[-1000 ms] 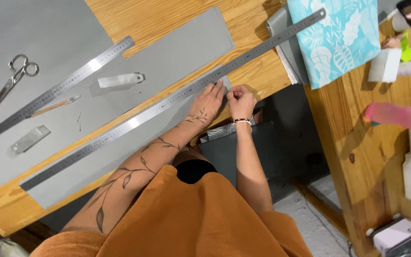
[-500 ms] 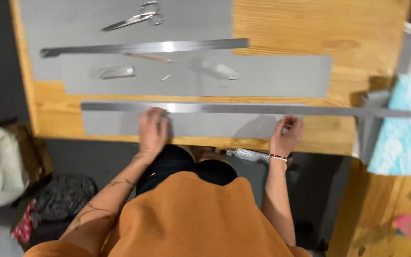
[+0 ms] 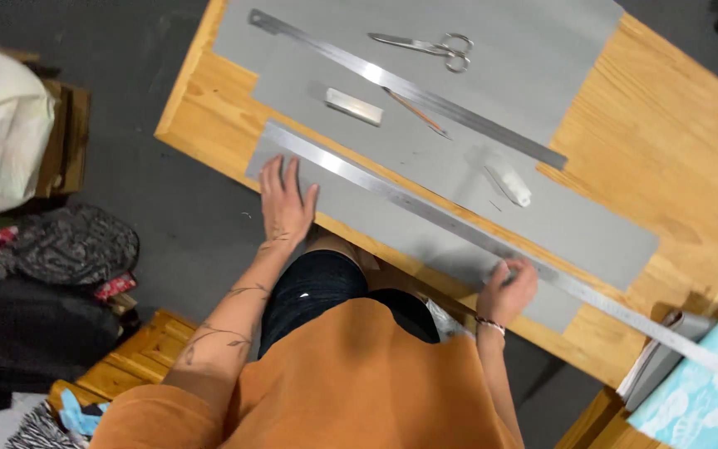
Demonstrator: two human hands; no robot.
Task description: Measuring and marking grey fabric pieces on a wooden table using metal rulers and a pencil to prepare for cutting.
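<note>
Left hand (image 3: 284, 204) spread flat, fingers open, palm pressed on the near strip of grey sheet (image 3: 359, 208), fingertips just touching the long steel ruler (image 3: 459, 229). Right hand (image 3: 508, 287) loosely curled, fingers bent onto the same ruler further along, near the sheet's right end; gripping nothing, only pressing down.

Long ruler: thin, flat, brushed metal, lying diagonally along the near strip from the left corner out past the right edge of the surface. Grey sheet: matte, smooth, card-like, cut into long strips with straight edges, a wider piece (image 3: 533, 50) behind. Second steel ruler (image 3: 409, 87), shorter, lying parallel further back. Beside it a slim pencil (image 3: 415, 112), a small rectangular metal block (image 3: 354, 106) with a dull shine, and a small whitish cylinder-like object (image 3: 512, 183). Metal scissors (image 3: 425, 46) at the far side, blades shut, lying on the wide grey piece.

Surface (image 3: 666, 158): pale wooden boards, visible grain, warm orange-yellow tone. At the right corner, a light blue patterned cloth or paper (image 3: 700, 407) with white leaf shapes. Dark grey floor (image 3: 126, 150) below; a cream bag (image 3: 2, 133) on a wooden crate at the left, dark and patterned bundles (image 3: 60, 249) beside it.
</note>
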